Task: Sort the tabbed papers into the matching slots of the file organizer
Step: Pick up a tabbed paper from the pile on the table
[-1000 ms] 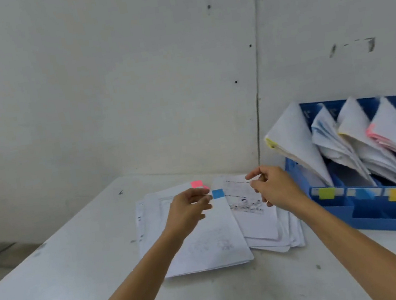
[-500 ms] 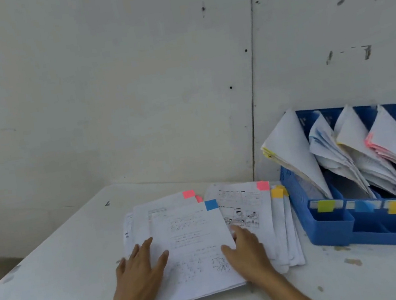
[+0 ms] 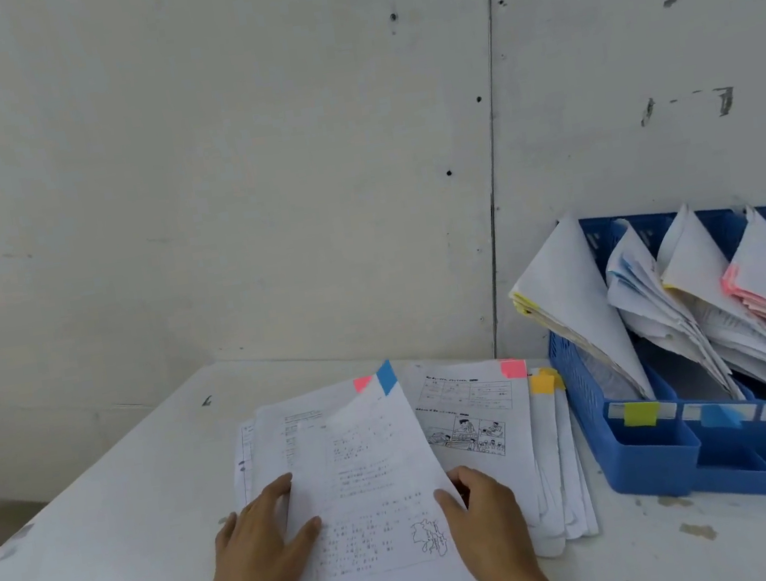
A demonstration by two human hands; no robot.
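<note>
Sorting of tabbed papers, head view. The blue-tabbed sheet (image 3: 365,490) lies between the two grips on top of the left pile (image 3: 263,435). Its long axis runs away from the person, and its blue tab (image 3: 385,376) sits at the far end, toward the wall (image 3: 206,167). The sheet's far right corner curls upward. The left grip (image 3: 260,549) is released: its straight fingers rest flat on the pile and its thumb on the sheet's left margin. The right grip (image 3: 486,512) pinches the sheet's right edge, thumb on top and fingers curled at the margin.

Just right of the right grip lies the right pile (image 3: 483,419), bearing a pink tab (image 3: 512,368) and a yellow tab (image 3: 543,383). Further right stands the file organizer (image 3: 642,465), filled with leaning papers. Its right end is cut off by the frame, so the last slot label cannot be made out, and the printed text is too small to read. Bare bench (image 3: 112,550) extends left of the left grip to the bench edge.
</note>
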